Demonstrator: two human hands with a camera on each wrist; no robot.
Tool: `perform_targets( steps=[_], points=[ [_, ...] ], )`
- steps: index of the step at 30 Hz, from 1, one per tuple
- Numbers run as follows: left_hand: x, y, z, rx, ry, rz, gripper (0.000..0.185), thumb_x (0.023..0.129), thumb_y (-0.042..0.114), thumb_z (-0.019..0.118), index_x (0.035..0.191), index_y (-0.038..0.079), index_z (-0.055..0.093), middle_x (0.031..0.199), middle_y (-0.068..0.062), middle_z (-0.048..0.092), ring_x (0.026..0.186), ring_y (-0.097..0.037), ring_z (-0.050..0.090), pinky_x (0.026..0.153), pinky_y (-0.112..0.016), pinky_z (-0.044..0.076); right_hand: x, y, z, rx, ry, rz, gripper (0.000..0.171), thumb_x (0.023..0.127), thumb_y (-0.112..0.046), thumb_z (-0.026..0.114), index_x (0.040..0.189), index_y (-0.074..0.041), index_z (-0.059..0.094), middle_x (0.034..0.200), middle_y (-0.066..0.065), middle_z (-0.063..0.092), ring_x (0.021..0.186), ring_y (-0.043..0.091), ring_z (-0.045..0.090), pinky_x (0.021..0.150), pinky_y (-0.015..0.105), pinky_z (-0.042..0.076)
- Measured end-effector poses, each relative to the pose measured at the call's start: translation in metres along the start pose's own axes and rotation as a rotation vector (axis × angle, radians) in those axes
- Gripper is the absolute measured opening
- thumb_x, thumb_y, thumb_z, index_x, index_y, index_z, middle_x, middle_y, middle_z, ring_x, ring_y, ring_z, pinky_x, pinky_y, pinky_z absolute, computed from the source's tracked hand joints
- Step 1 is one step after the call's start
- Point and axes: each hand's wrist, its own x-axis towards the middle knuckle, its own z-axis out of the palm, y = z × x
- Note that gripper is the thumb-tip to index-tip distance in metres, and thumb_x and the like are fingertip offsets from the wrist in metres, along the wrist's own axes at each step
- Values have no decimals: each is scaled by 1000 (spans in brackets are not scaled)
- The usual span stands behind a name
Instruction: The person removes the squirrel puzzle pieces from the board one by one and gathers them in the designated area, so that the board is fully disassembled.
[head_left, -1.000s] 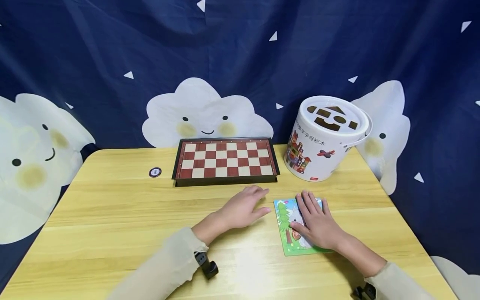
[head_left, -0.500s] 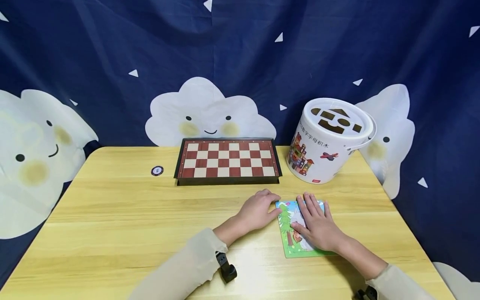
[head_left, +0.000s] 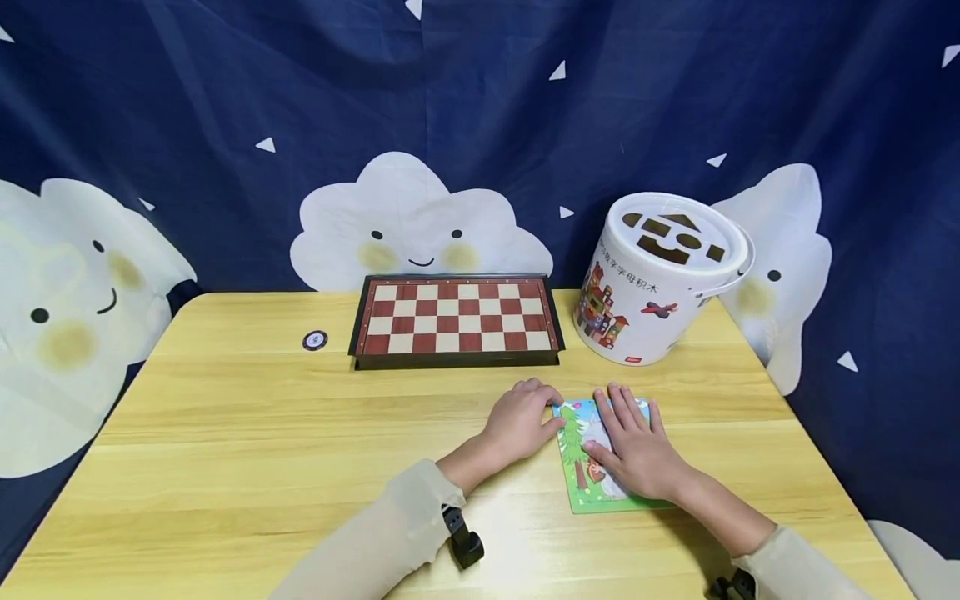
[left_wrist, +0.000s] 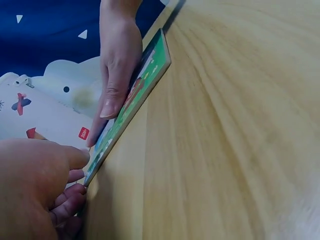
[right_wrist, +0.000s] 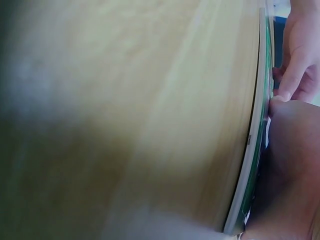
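Both hands on puzzle board (head_left: 592,487): right hand (head_left: 637,450) presses flat, left hand (head_left: 521,421) pinching far-left corner; lift that corner slowly, keep it pinned.

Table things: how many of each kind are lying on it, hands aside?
Picture board, under the right hand with the left hand at its corner: 1
Checkered game board: 1
White toy bucket: 1
Small round disc: 1
Total: 4 things on the wooden table.
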Motion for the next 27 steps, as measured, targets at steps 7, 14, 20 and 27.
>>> perform_targets(
  steps=[7, 14, 20, 27],
  points=[
    [0, 4, 3, 7, 18, -17, 26, 95, 31, 73, 114, 14, 72, 107, 0, 66, 101, -16, 60, 87, -30, 50, 0, 1, 1, 0, 5, -7, 79, 105, -47, 50, 160, 2, 21, 166, 27, 11, 153, 46, 6, 114, 73, 0],
    [-2, 10, 7, -25, 38, -61, 25, 94, 28, 75, 111, 11, 73, 100, 0, 63, 94, -16, 55, 83, -28, 47, 0, 3, 4, 21, 47, -36, 77, 105, -43, 54, 158, 3, 24, 164, 29, 15, 152, 48, 9, 112, 75, 0],
    [0, 13, 10, -25, 25, -109, 25, 95, 29, 74, 112, 11, 72, 105, -2, 64, 100, -18, 57, 89, -31, 47, 0, 2, 4, 4, 18, -12, 79, 105, -48, 51, 159, 1, 23, 166, 27, 12, 153, 45, 6, 114, 73, 0],
    [2, 14, 11, -34, 32, -127, 23, 97, 29, 71, 113, 12, 71, 108, -1, 64, 104, -18, 58, 92, -32, 47, 0, 4, 5, 12, 42, -27, 78, 104, -46, 53, 159, 2, 24, 165, 29, 15, 152, 47, 9, 113, 74, 1]
  ],
)
